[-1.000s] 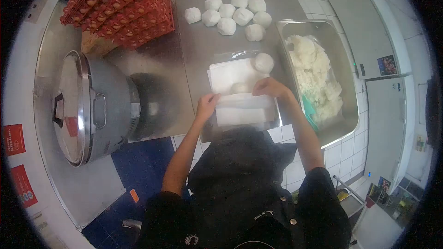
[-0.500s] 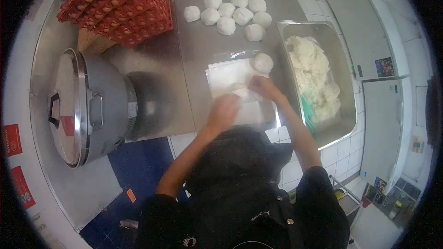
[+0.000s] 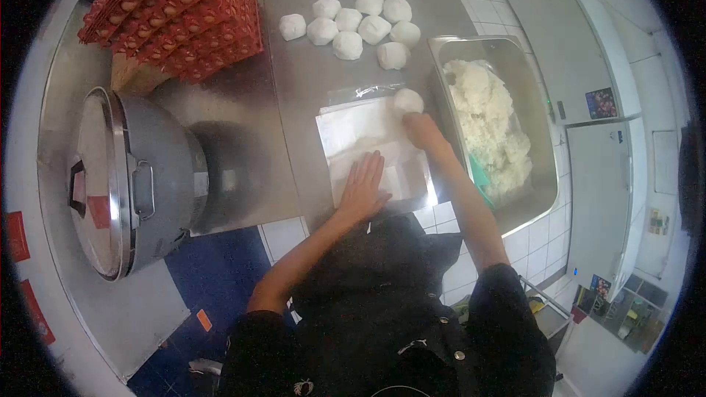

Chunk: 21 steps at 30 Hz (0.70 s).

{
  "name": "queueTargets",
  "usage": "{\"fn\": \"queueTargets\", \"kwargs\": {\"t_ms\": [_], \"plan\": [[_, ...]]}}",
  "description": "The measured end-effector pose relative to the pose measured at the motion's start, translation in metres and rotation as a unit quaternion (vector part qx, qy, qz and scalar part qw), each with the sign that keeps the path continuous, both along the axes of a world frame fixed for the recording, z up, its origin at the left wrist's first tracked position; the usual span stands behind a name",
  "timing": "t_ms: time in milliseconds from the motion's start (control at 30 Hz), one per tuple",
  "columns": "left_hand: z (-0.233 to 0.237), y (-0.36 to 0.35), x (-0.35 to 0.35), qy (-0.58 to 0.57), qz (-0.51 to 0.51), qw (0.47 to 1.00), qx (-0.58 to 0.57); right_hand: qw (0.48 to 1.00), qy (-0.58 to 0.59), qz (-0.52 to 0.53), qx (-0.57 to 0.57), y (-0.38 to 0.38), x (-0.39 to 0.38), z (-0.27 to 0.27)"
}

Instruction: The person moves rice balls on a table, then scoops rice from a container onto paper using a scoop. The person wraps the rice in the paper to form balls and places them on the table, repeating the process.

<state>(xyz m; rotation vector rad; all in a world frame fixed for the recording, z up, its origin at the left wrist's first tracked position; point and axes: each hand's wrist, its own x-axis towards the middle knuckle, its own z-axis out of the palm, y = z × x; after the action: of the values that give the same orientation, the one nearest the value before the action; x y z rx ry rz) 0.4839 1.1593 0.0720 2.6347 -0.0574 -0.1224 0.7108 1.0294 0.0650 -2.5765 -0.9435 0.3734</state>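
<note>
"Step?"
"Paper handling, likely: left hand (image 3: 362,187) is open, palm down on white paper (image 3: 353,125); right hand (image 3: 423,131) curls at white ball (image 3: 407,101), can't tell if gripping. Next move calls for light pressure."
"Ball?"
"Rounded, pale, at paper's far right corner on surface (image 3: 305,70)."

White sheets (image 3: 344,126) lie flat on the table (image 3: 305,77), a rounded white bundle (image 3: 407,101) at their far right corner.
</note>
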Motion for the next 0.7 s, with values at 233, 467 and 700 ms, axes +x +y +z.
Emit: {"fn": "queueTargets", "kwargs": {"t_ms": [233, 467, 700], "plan": [[0.001, 0.004, 0.005, -0.015, -0.013, 0.999, 0.036, 0.997, -0.063, -0.024, 0.031, 0.042, 0.021, -0.024], [0.0, 0.007, 0.003, -0.024, -0.007, 0.999, 0.037, 0.988, -0.095, 0.11, 0.05, 0.06, 0.008, -0.013], [-0.002, 0.005, 0.003, 0.01, 0.0, 1.0, 0.028, 0.958, -0.01, 0.255, -0.13, 0.074, -0.001, 0.068]]}}
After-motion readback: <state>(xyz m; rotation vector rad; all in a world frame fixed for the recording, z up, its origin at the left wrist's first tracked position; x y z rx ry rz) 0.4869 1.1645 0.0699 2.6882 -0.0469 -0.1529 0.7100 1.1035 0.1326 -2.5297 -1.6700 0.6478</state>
